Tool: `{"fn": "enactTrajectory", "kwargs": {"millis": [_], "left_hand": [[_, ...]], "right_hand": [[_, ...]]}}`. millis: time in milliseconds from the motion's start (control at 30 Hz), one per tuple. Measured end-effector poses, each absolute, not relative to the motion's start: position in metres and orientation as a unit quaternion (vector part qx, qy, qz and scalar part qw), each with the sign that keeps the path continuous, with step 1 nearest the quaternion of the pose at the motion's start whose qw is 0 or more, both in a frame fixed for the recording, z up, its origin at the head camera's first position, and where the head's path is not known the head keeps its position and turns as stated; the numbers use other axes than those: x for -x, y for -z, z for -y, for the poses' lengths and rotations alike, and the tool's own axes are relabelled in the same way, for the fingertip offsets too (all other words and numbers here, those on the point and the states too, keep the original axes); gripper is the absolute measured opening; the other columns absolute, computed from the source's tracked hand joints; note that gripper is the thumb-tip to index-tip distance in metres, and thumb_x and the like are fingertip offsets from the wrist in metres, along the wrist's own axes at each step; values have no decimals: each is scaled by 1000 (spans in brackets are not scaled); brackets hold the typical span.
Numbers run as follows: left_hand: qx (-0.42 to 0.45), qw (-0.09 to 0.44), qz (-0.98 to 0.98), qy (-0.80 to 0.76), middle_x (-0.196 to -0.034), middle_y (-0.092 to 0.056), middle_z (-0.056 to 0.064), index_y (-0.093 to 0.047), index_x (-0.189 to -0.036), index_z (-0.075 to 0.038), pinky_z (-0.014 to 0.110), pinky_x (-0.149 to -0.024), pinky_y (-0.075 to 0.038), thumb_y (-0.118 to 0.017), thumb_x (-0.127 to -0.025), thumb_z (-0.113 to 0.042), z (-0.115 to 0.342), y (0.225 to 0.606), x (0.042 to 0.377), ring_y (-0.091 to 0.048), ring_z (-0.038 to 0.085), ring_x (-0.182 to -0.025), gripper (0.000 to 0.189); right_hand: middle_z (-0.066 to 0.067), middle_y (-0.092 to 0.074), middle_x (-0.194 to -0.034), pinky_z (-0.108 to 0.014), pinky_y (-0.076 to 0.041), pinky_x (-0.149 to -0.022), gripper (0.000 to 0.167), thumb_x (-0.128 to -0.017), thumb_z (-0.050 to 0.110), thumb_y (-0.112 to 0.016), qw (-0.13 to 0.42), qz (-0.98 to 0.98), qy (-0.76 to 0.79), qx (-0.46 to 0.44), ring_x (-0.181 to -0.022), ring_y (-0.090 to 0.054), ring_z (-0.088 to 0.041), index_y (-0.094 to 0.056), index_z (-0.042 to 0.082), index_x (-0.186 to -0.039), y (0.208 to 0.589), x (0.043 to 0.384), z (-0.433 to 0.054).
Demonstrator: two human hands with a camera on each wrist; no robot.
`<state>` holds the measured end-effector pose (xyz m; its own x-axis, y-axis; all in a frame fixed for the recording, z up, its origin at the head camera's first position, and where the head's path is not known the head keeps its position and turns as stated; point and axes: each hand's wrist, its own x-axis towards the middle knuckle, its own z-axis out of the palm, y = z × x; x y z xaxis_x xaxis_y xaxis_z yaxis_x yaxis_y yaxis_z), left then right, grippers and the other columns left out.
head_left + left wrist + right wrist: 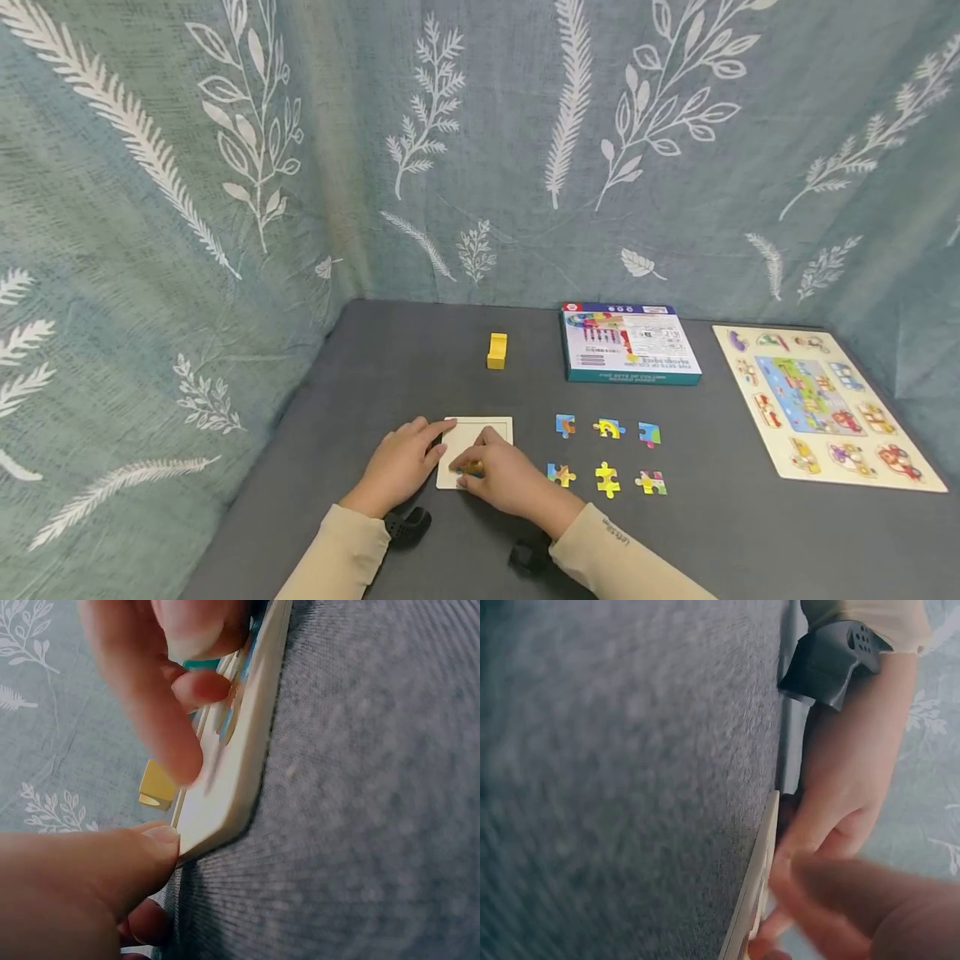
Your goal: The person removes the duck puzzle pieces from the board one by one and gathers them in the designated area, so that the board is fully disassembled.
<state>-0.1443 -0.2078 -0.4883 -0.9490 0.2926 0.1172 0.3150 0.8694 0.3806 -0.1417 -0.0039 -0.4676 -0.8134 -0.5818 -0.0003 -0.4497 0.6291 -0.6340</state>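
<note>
A small pale wooden puzzle tray (447, 477) with a raised rim lies flat on the dark cloth. At its left side my left hand (401, 467) holds the rim, the thumb (161, 836) against the edge near one corner in the left wrist view. My right hand (506, 477) is over the tray and pinches a jigsaw piece (469, 469) with orange and blue-green on it, low over the tray's inner face. Its fingers are blurred in the left wrist view and cover much of the piece.
Several jigsaw pieces, such as a yellow one (607, 481), lie in two rows right of the tray. Behind stand a small yellow block (497, 351) and a flat box (632, 343). A large picture-puzzle board (821, 400) lies at far right. A patterned curtain (525, 150) hangs behind.
</note>
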Motion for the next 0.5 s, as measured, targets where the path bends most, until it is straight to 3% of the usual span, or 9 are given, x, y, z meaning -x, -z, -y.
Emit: {"fn": "enactTrajectory", "kwargs": {"millis": [133, 500], "left_hand": [[162, 28, 966, 199, -89, -54, -2, -66, -143, -16, 38, -71, -38, -71, -102, -20, 205, 487, 147, -43, 14, -70, 42], [146, 15, 966, 212, -92, -56, -1, -66, -143, -15, 39, -72, -38, -71, -102, -19, 206, 487, 144, -45, 14, -73, 42]], "right_hand": [[0, -48, -100, -28, -50, -71, 22, -94, 14, -81, 88, -909, 319, 253, -73, -51, -8, -79, 8, -116, 467, 141, 3], [1, -55, -93, -28, -49, -71, 18, -89, 5, -85, 118, -885, 384, 235, -75, -52, -10, -70, 10, -98, 465, 146, 4]]}}
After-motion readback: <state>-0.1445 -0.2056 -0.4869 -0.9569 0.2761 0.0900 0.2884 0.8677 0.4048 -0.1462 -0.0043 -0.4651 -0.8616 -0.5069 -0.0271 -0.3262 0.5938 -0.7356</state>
